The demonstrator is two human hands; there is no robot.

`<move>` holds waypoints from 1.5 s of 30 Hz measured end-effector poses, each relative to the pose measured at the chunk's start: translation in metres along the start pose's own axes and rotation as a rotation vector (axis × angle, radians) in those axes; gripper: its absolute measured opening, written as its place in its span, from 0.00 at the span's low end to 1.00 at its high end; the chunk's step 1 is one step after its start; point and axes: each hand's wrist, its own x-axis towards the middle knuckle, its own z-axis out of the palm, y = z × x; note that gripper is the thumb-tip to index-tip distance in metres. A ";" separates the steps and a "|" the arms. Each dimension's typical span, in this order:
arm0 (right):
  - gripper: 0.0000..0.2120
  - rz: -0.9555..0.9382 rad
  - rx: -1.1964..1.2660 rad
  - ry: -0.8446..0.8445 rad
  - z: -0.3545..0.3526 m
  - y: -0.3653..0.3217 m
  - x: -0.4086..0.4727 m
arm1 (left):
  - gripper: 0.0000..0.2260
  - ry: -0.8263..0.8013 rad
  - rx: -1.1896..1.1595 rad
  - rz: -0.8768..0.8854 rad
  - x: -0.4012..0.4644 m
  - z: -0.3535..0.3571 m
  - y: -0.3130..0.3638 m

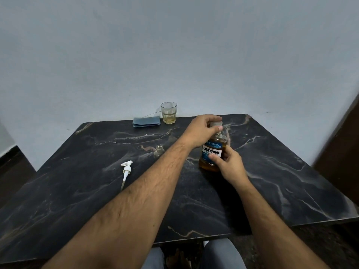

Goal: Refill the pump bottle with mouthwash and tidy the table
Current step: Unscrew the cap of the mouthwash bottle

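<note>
An amber mouthwash bottle (212,150) with a blue label stands upright on the dark marble table (281,171), right of centre. My left hand (202,131) reaches across and grips its clear cap (216,124) from above. Around the bottle's lower body, my right hand (229,164) holds it steady. A small clear glass pump bottle (159,151) stands open-necked just left of my left forearm. Its white pump head (126,169) with dip tube lies flat on the table further left.
A glass tumbler (169,113) with a little yellowish liquid stands at the table's far edge against the wall. A folded blue cloth (146,121) lies beside it on the left. A dark door or panel rises at the right.
</note>
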 end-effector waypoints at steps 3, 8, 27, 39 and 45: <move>0.15 -0.015 -0.014 0.045 0.005 0.005 -0.001 | 0.15 0.080 -0.019 0.028 -0.002 0.005 -0.006; 0.14 -0.055 -0.102 0.165 0.016 0.009 -0.007 | 0.14 0.225 0.051 0.051 -0.007 0.013 -0.006; 0.13 -0.090 -0.008 0.137 0.023 0.016 -0.011 | 0.17 -0.115 -0.134 -0.011 -0.002 -0.009 -0.008; 0.12 -0.114 -0.194 0.266 0.030 0.009 -0.016 | 0.14 0.338 0.108 0.053 -0.014 0.016 -0.009; 0.13 -0.153 -0.229 0.276 0.030 0.010 -0.019 | 0.19 0.505 0.107 -0.024 -0.019 0.026 -0.003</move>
